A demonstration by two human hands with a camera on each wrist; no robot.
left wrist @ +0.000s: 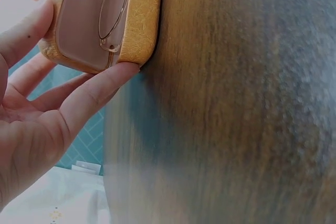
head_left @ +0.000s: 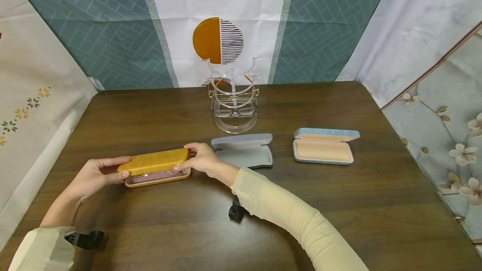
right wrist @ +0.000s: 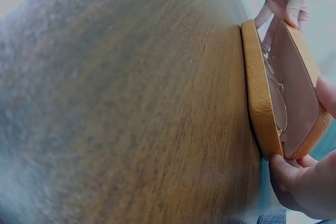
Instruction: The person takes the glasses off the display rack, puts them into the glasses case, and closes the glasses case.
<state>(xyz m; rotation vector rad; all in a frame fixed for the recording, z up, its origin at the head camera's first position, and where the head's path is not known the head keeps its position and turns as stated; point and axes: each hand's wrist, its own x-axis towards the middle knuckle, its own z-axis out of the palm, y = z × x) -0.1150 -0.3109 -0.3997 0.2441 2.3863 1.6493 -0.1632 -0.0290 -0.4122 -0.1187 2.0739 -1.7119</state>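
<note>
Pinched at both ends: a mustard-yellow, rounded oblong eyeglass case (head_left: 154, 161) with a wrinkled surface, partly open on the table

Left hand (head_left: 96, 174) and right hand (head_left: 201, 160) each pinch one end of the case, with one digit set on the lid (right wrist: 302, 45) and another against the base (right wrist: 257, 87). The base rests on a dark brown wood-grain table (head_left: 180, 233), toward its left side, and the lid stands tilted above it, leaving a gap along the front. Inside, on a dusty-pink lining (left wrist: 84, 19), lies a pair of thin-framed metal glasses (left wrist: 113, 9) with rounded lenses.

Just beyond the right hand sits a grey oblong case (head_left: 244, 154), its lid raised. Farther right, well apart from the hands, is a light-blue oblong case (head_left: 325, 145) with a beige lining, also open. Behind the grey case rises a clear tiered display stand (head_left: 236, 129), with several pairs of glasses on its tiers.

Pale-yellow sleeves (head_left: 286, 212) cover both forearms, and a small black device (head_left: 88, 239) shows at each wrist. Past the table's far edge hangs a teal and white cloth (head_left: 320, 32) with ochre circles; a cream cloth (head_left: 37, 70) with small flowers hangs at left, and a pale cloth (head_left: 425, 129) with white blossoms at right.
</note>
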